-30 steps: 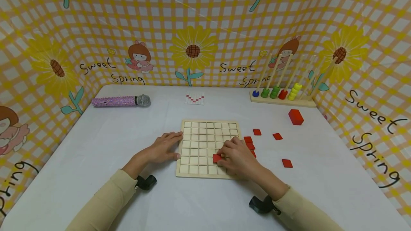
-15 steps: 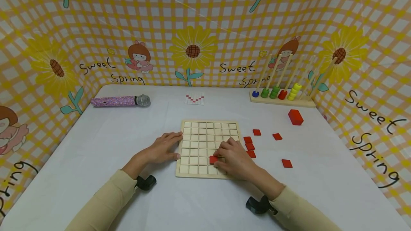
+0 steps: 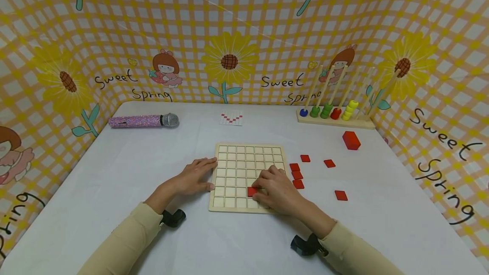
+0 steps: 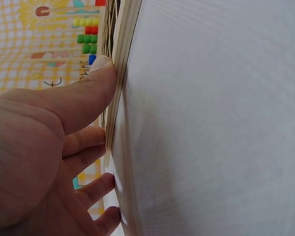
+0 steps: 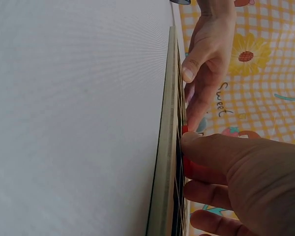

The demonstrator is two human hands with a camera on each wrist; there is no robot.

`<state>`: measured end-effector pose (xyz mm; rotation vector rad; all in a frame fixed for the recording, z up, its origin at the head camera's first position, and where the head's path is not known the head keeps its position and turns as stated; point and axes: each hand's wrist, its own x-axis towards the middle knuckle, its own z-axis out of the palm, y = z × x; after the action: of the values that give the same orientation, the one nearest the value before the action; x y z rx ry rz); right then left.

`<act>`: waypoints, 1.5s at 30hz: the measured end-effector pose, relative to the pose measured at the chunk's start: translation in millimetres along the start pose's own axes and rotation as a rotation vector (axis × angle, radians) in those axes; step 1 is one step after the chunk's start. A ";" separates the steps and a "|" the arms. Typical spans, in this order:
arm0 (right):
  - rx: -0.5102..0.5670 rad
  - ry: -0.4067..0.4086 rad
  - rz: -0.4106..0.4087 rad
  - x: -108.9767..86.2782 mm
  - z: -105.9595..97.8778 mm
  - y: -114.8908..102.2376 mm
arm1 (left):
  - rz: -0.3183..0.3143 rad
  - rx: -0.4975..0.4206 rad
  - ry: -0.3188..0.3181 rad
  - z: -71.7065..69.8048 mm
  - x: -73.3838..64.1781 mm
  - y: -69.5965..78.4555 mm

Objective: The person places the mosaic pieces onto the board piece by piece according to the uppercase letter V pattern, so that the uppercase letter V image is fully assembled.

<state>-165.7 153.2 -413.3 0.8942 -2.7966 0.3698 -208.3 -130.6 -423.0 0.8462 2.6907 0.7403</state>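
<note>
A pale wooden grid board lies on the white table, its face divided into square cells. My right hand pinches a red square tile low over the board's near half; in the right wrist view the tile shows between thumb and fingers, right at the board's surface. My left hand rests at the board's left edge with fingers spread. The left wrist view has that thumb touching the board's side, with fingertips lower along it.
Several loose red tiles lie right of the board. Beyond them are a red block and a peg stand with coloured beads. At the back are a small pattern card and a glittery purple microphone.
My right hand has moved slightly left and nearer with the red tile, over the near part of the board. The left hand has stayed at the board's edge.
</note>
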 end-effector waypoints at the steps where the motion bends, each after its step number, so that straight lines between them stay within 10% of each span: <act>1: -0.002 0.001 -0.002 0.1 0.1 -0.1 | 0.000 -0.001 0.000 -0.1 -0.1 0.0; 45: 0.028 0.003 0.136 -14.5 -15.5 26.1 | 0.008 0.008 -0.008 1.0 0.3 -2.8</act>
<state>-167.9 186.1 -406.8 0.7097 -2.8640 0.4311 -209.6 -132.1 -425.3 0.8601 2.6865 0.7274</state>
